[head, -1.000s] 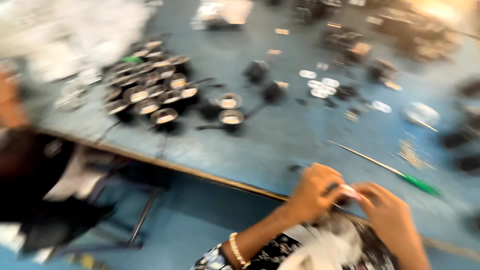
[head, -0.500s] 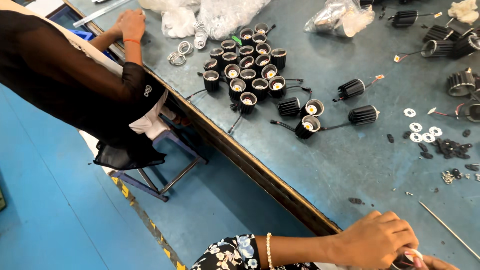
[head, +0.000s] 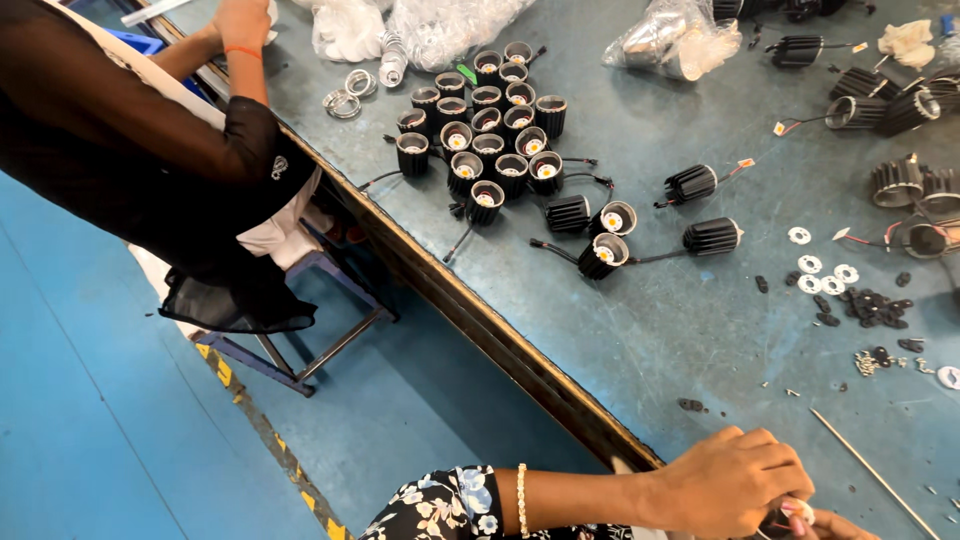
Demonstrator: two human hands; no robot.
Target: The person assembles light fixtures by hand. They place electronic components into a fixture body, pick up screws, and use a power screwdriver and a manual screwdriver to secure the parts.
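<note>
At the bottom right edge of the head view, the person's left hand (head: 728, 480) lay curled over a small part (head: 797, 510), its fingers bent down around it, while only the fingertips of the right hand (head: 835, 526) showed at the frame's lower border, touching the same piece from the far side. Both hands were together, closed on this one thing; its shape and long axis could not be told, since the fingers hid nearly all of it and only a pale, pinkish end showed. The part sat between the two hands, just above the near edge of the grey-blue bench (head: 690, 320), and the left hand covered more of it. A thin metal rod (head: 872, 472) lay just beside the hands to the right, slanting away up and to the left. Farther up the bench, well apart, stood a cluster of black finned lamp housings (head: 487, 140) with wires, and small white rings (head: 822, 268) with black washers (head: 868, 305) lay to the right. A co-worker in a dark top (head: 130, 150) sat at the bench's left end, one hand (head: 243, 22) on it.
</note>
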